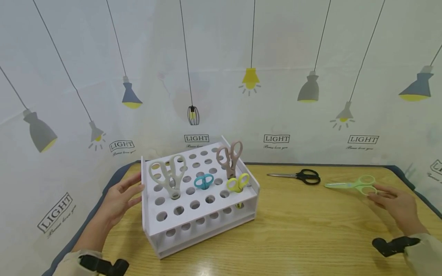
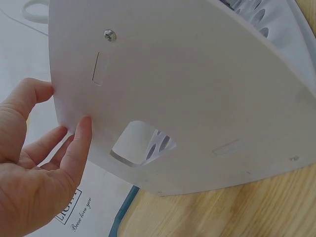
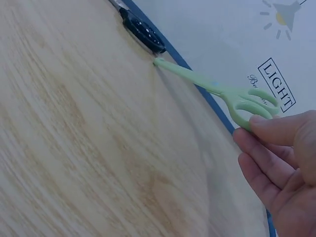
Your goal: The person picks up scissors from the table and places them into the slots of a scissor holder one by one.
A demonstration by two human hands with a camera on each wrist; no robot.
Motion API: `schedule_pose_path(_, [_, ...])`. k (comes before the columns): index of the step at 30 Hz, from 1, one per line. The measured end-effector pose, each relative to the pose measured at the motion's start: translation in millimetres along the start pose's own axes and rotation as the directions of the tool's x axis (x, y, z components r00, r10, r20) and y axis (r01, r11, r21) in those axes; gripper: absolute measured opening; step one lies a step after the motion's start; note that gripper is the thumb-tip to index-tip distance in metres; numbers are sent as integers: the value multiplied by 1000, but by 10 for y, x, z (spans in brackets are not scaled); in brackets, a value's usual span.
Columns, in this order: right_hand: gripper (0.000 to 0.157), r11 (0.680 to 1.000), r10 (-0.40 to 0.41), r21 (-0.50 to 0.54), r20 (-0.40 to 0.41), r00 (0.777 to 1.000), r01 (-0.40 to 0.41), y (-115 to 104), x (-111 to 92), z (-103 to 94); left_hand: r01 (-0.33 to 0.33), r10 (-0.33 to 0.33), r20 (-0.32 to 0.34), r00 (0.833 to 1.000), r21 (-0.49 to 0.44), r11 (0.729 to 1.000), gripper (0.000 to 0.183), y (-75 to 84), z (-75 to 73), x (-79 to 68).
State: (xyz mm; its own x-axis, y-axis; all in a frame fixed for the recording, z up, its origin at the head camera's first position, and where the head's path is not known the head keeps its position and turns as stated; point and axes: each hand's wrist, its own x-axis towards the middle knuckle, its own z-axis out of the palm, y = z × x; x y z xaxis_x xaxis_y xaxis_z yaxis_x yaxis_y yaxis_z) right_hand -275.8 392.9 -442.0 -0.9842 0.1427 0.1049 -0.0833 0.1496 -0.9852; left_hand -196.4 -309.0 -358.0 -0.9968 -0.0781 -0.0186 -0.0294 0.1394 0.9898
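Pale green, smooth and plastic-looking, the scissors [image 1: 348,185] are near the right back corner of the wood-grained tabletop [image 1: 293,222]. Their narrow blades point left and their two rounded loops lie to the right; the long axis runs roughly along the back edge. The right hand [image 1: 397,205] pinches one loop between thumb and fingertips, the other fingers bent beneath. The right wrist view shows the blade tip just beside the handle of the black scissors [image 1: 299,176]; whether the tip touches the tabletop, I cannot tell. Those black scissors have shiny metal blades, also pointing left, and lie near the back edge.

White, flat-panelled and drilled with rows of round holes, a rack [image 1: 207,210] stands askew toward the left back corner. Handles up in it are grey-white scissors [image 1: 172,187], small teal scissors [image 1: 204,182], yellow scissors [image 1: 238,185] and brownish scissors [image 1: 230,168]. The left hand [image 1: 117,199] is loosely spread, its slightly bent fingers touching the rack's left side panel, which has a screw and a cutout.
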Motion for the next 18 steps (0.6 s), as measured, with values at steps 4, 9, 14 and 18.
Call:
schedule_pose_path(4, [25, 999, 5, 37, 27, 1000, -6, -87, 8, 14, -8, 8, -1, 1000, 5, 1000, 71, -2, 4, -5])
schedule_pose_path(9, [22, 999, -14, -28, 51, 999, 15, -243, -2, 78, -18, 18, -1, 1000, 21, 1000, 71, -6, 1, -8])
schedule_pose_path(14, [23, 995, -45, -82, 55, 997, 49, -357, 2, 153, -8, 8, 1, 1000, 2, 1000, 71, -12, -3, -2])
schedule_pose_path(18, [23, 969, -48, -239, 53, 997, 59, -436, 13, 213, 2, -2, 2, 1000, -1, 1000, 71, -14, -7, 9])
